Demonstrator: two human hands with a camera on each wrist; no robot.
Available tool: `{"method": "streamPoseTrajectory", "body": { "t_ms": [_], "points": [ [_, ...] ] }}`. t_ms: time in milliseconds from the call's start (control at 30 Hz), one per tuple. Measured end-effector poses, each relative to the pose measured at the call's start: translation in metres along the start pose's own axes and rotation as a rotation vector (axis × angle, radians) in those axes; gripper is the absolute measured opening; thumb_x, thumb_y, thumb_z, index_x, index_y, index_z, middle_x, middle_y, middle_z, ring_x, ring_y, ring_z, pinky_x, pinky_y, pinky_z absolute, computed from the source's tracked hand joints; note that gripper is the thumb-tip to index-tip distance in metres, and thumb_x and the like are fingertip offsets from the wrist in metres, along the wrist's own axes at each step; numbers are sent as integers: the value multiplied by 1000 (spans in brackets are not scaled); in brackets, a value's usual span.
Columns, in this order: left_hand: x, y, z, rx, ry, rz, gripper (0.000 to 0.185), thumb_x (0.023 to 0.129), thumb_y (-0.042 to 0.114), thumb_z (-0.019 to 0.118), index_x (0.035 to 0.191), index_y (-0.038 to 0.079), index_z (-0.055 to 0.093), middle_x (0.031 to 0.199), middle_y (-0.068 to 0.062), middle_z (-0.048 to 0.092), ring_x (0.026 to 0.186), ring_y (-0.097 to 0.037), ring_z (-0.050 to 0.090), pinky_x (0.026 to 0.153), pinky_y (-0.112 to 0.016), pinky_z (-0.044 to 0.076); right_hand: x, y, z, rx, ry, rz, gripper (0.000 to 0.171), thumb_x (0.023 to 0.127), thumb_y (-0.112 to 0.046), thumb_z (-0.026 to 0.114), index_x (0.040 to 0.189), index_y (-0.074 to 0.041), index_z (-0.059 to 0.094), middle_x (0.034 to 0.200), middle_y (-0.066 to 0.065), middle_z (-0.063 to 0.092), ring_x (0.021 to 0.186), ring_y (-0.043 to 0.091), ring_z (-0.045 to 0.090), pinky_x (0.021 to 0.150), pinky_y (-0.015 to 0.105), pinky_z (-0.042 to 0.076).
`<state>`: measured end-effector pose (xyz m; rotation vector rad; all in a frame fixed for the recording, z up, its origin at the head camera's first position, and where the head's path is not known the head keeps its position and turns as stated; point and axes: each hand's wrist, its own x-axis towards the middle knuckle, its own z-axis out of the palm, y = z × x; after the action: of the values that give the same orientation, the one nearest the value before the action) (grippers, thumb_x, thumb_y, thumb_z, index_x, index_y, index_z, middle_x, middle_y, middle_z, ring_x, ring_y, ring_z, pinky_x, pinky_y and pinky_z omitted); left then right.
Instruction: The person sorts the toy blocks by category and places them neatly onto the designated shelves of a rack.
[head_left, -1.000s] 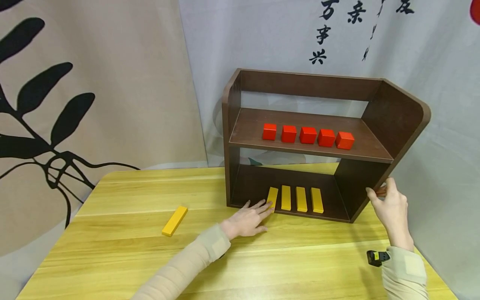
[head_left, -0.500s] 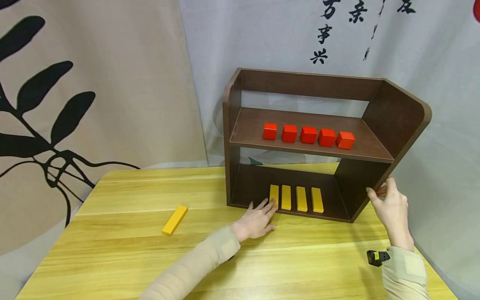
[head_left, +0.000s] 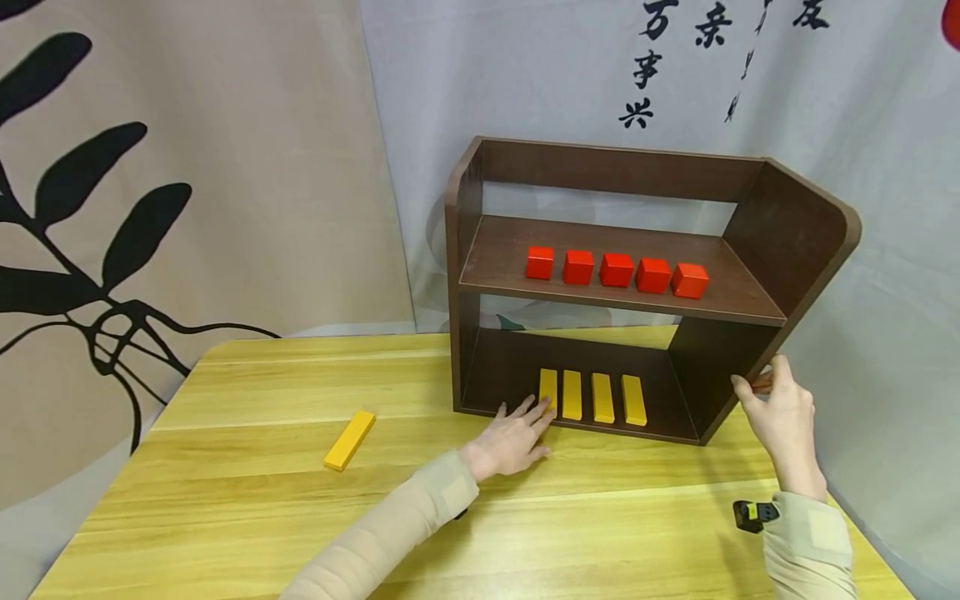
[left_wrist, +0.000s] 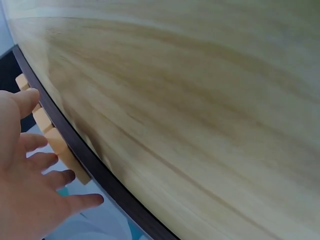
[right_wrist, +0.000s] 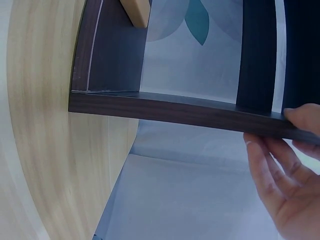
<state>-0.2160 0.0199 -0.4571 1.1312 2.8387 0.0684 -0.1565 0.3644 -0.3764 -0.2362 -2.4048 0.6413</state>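
Note:
A dark brown two-level shelf [head_left: 780, 233] stands on a yellow wooden table [head_left: 262, 517]. Several red cubes [head_left: 617, 270] line its upper board. Several flat yellow blocks [head_left: 603, 397] lie side by side on its bottom board. My left hand [head_left: 517, 429] lies flat before the shelf, straight fingertips touching the leftmost yellow block [head_left: 548, 387]. In the left wrist view the left hand [left_wrist: 30, 190] spreads beside the yellow blocks [left_wrist: 60, 147]. My right hand [head_left: 776, 408] pinches the front edge of the shelf's right side panel; the right wrist view shows the right hand [right_wrist: 285, 185] on the shelf panel [right_wrist: 175, 110].
One more yellow block [head_left: 349, 441] lies loose on the table to the left of the shelf. Printed cloth hangs behind the table on the left and back. A small black and yellow device [head_left: 750, 515] sits at my right wrist.
My left hand slid forward and pushed the leftmost yellow block, which lay tilted at the shelf's edge, straight in line with the others. The right hand has kept its hold.

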Motion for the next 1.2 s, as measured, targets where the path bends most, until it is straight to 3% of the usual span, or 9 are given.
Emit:
{"method": "streamPoseTrajectory", "body": {
  "t_ms": [367,567,667,800,933,1200],
  "points": [
    [-18,-14,-5,-54,83,33,57,98,42,46,148,16,35,155,-5,31,144,-26,31,111,-55,34,-1,0,1,2,0,8,24,88,-14,62,97,2,46,91,31,65,85,51,63,68,60,43],
    [-42,-35,-5,-97,227,105,49,98,33,51,139,6,47,144,-15,48,133,-31,47,106,-49,43,-1,0,1,1,-2,10,25,88,-14,62,97,2,46,91,32,65,85,52,62,66,60,43],
    [-56,-48,-6,-139,291,109,47,96,29,55,135,2,51,137,-19,53,126,-32,53,103,-44,47,-1,0,0,-1,-10,13,25,89,-15,61,98,2,46,92,32,65,84,52,61,66,60,43],
    [-78,-65,-7,-247,309,50,45,96,24,56,134,0,51,136,-22,53,123,-34,55,100,-43,48,-2,1,0,-4,-11,16,26,89,-16,61,98,3,46,92,31,64,83,52,59,65,58,42],
    [-104,-80,-8,-333,305,-54,46,94,19,59,134,-2,51,136,-25,51,122,-39,55,99,-46,48,-2,1,0,-4,-12,10,25,89,-15,61,98,3,46,92,32,64,83,53,59,65,59,42],
    [-154,-112,-7,-315,234,-262,51,92,18,62,137,0,47,142,-24,45,131,-44,43,104,-57,40,-1,0,1,-7,6,-2,25,88,-14,61,98,3,46,90,32,64,81,54,58,65,59,41]
  ]
}}
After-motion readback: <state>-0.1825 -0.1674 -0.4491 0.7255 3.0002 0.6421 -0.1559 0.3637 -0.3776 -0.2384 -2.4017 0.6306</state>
